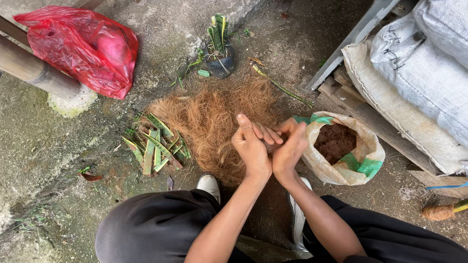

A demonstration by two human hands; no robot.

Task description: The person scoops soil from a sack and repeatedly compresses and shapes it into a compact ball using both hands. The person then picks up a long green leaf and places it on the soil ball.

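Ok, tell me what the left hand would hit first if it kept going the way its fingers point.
The left hand points up-frame, so it would probably first meet the heap of brown coconut fibre on the ground; depth is unclear.

I look down at rough ground [44, 146], part pale concrete with green stains, part dark packed dirt. A red plastic bag [83, 46] lies at the upper left, beside a wooden post [34, 70] set in a pale footing. A heap of brown coconut fibre [209, 122] spreads across the middle. Just left of it sits a small pile of cut green leaf strips [156, 144]. Above the fibre stands a small dark pot [220, 65] with striped leaves. To the right, an open sack [353, 165] holds dark soil. Behind it, white sacks [429, 73] rest on wooden planks [375, 122].
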